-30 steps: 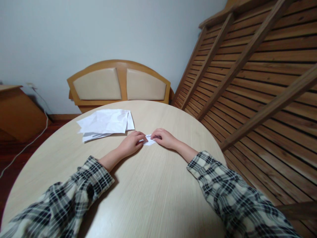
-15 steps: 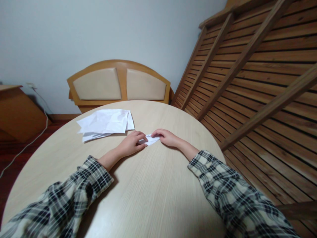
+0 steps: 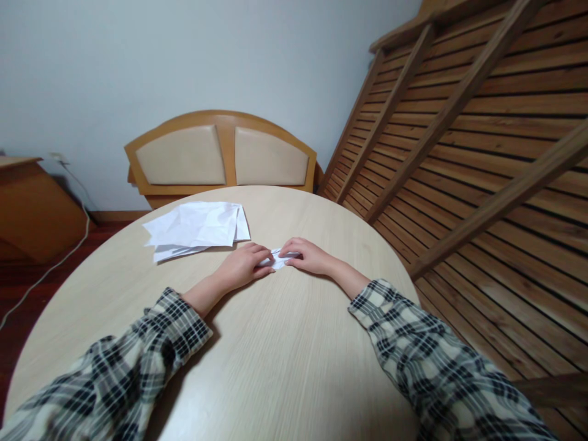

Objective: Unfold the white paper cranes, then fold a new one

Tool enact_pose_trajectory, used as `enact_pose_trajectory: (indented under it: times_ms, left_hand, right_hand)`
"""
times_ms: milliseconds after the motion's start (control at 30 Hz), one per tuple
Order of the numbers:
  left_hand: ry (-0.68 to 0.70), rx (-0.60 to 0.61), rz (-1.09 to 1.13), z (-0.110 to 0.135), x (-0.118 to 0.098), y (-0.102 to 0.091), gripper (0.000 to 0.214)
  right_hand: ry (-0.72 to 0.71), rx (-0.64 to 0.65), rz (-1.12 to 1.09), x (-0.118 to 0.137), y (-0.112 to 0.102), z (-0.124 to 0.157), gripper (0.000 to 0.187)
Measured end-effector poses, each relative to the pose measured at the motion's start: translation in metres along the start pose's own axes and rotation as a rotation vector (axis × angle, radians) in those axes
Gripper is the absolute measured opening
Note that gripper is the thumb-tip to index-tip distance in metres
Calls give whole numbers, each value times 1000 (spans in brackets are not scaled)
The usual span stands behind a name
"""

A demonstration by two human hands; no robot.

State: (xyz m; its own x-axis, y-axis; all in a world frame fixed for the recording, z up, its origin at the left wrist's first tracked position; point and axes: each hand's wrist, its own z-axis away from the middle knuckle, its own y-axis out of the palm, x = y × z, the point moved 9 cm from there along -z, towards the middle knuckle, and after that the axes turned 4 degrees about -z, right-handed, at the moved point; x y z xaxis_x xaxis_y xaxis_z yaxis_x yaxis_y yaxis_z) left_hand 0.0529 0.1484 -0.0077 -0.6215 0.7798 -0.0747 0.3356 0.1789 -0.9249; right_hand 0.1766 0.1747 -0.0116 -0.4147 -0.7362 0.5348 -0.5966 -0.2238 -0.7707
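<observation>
A small folded piece of white paper (image 3: pixel 278 261) lies on the round pale wooden table (image 3: pixel 275 343), between my two hands. My left hand (image 3: pixel 244 265) grips its left end, with the thumb at the near edge and the fingers bent over the top. From the other side, my right hand (image 3: pixel 309 255) pinches the right end between thumb and fingers. Both hands cover much of the paper, so its full shape is hidden. Beyond my left hand rests a loose pile of white paper sheets (image 3: pixel 197 225), creased and overlapping.
Behind the table stands a wooden headboard (image 3: pixel 228 147) with two cream panels. A slatted wooden bed frame (image 3: pixel 459 159) leans along the right side. At the left are a wooden cabinet (image 3: pixel 41 208) and a white cable (image 3: pixel 68 257) running down to the floor.
My right hand has shifted slightly left over the paper, its thumb now on the near part, covering more of the right end. The left hand has barely moved.
</observation>
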Motion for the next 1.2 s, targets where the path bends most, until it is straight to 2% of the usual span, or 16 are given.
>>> enact_pose_trajectory:
  times_ms: [367, 533, 767, 1000, 1200]
  left_hand:
    - [14, 10, -44, 0, -2, 2, 20]
    - [13, 23, -44, 1, -2, 1, 26]
    - [5, 15, -48, 1, 1, 2, 24]
    - [-1, 14, -40, 1, 1, 2, 27]
    - [-36, 2, -17, 1, 3, 0, 30]
  right_hand:
    - [-89, -48, 194, 4, 0, -1, 9]
    - [-107, 6, 351, 10, 3, -1, 15]
    - [-138, 74, 398, 18, 4, 1, 15]
    - [-136, 137, 610, 29, 12, 2, 27]
    - [-139, 181, 700, 33, 15, 1, 21]
